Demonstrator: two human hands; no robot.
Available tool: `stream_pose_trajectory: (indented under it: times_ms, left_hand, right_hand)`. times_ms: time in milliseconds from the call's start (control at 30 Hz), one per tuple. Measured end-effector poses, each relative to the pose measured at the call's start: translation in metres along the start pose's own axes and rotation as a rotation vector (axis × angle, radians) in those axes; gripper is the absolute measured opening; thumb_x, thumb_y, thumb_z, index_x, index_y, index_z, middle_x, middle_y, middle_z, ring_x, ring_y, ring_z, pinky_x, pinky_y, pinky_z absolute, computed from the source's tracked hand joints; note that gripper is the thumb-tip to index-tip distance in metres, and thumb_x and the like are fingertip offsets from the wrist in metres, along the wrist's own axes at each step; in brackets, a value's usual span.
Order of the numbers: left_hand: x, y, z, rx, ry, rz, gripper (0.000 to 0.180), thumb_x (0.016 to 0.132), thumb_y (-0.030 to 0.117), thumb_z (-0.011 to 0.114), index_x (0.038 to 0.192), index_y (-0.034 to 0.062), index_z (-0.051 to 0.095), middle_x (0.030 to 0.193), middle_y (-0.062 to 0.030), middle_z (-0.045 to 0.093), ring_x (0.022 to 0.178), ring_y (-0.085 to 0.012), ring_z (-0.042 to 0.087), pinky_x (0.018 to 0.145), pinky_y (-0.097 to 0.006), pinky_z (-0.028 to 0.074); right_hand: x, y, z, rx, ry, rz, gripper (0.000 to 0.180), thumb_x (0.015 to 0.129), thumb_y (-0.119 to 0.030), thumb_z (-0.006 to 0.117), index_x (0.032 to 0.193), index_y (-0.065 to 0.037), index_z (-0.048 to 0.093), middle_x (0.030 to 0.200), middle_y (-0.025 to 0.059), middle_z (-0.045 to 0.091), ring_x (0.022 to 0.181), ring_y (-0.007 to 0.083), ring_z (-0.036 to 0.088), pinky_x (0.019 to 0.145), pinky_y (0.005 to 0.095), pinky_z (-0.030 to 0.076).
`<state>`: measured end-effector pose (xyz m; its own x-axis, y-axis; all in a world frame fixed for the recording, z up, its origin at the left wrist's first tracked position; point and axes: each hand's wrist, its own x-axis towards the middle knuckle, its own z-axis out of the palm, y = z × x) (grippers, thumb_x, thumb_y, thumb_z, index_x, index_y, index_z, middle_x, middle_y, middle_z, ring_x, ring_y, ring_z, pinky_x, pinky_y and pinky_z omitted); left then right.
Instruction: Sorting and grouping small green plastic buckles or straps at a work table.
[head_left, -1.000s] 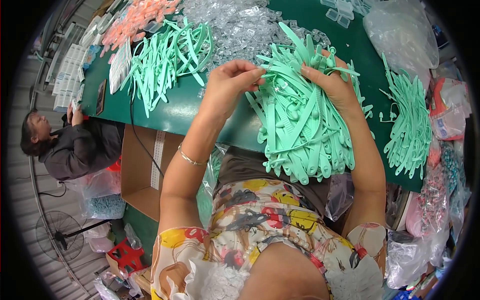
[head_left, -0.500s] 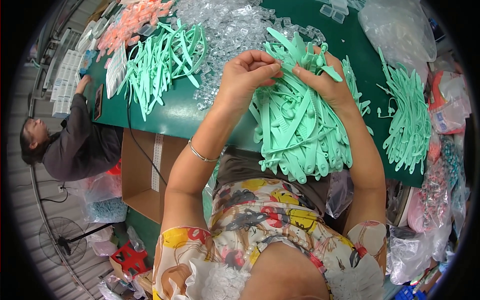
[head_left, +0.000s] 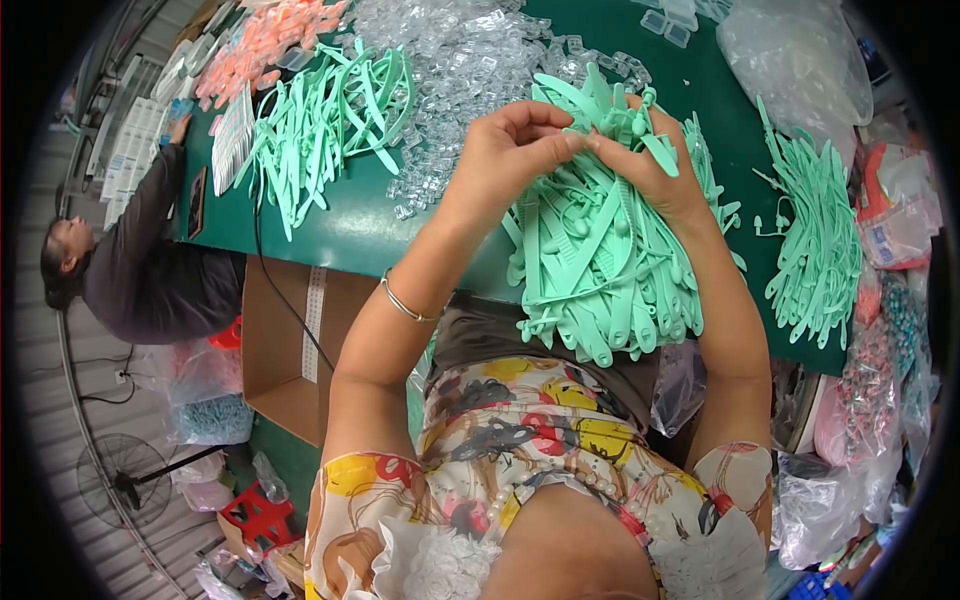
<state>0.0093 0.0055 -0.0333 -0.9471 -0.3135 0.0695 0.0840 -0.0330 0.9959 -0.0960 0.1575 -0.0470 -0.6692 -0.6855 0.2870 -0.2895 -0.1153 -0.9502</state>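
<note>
A thick heap of mint-green rubbery straps (head_left: 610, 270) lies at the table's near edge, some with ribbed sections, holes near the ends or small round knobs. Over its far part my two hands meet, thumb tips nearly touching. My right hand (head_left: 645, 165) is closed around mint-green strap pieces (head_left: 655, 145) that stick out between its fingers. My left hand (head_left: 520, 155) is pinched, thumb against curled fingers; what sits in the pinch is hidden. Beyond the left hand spreads a pile of small clear plastic pieces (head_left: 450, 80).
More green straps lie left (head_left: 320, 130) and right (head_left: 815, 240) on the green table (head_left: 390, 235). Far left are orange pieces (head_left: 260, 50) and a phone-like dark object (head_left: 198, 200). A clear plastic bag (head_left: 795, 65) stands far right. A co-worker (head_left: 150, 270) is at left; below is an open carton (head_left: 285, 350).
My left hand has shifted slightly right, its thumb now up against the right thumb. The strap end at my right hand has tilted downward. The co-worker's arm reaches farther along the table.
</note>
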Motion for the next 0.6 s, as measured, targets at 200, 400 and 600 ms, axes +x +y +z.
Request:
stream_pose_trajectory:
  times_ms: [200, 400, 600]
  left_hand:
    - [0.006, 0.001, -0.002, 0.262, -0.131, 0.003, 0.018, 0.084, 0.017, 0.061, 0.085, -0.0004, 0.064, 0.076, -0.0009, 0.061, 0.068, -0.0061, 0.052, 0.061, -0.020, 0.040]
    - [0.005, -0.006, 0.003, 0.139, -0.072, -0.026, 0.015, 0.084, 0.014, 0.059, 0.083, -0.0008, 0.063, 0.072, -0.0001, 0.058, 0.067, -0.0047, 0.049, 0.059, -0.019, 0.037]
    - [0.001, -0.011, -0.004, -0.275, 0.075, -0.084, 0.011, 0.082, 0.013, 0.060, 0.078, 0.0027, 0.061, 0.070, 0.0007, 0.056, 0.060, -0.0039, 0.043, 0.053, -0.019, 0.032]
  right_hand:
    - [-0.003, -0.013, 0.002, 0.043, -0.061, 0.052, 0.026, 0.073, -0.014, 0.069, 0.095, -0.001, 0.062, 0.081, 0.0029, 0.063, 0.074, 0.0080, 0.055, 0.067, 0.0225, 0.044]
    - [-0.003, -0.010, 0.001, 0.044, -0.102, 0.084, 0.027, 0.072, -0.016, 0.071, 0.092, -0.001, 0.062, 0.078, 0.0024, 0.062, 0.072, 0.0073, 0.055, 0.066, 0.0225, 0.044]
    - [-0.002, -0.011, 0.001, -0.055, -0.085, 0.081, 0.025, 0.073, -0.015, 0.068, 0.091, 0.000, 0.061, 0.078, 0.0016, 0.061, 0.073, 0.0064, 0.053, 0.065, 0.0228, 0.044]
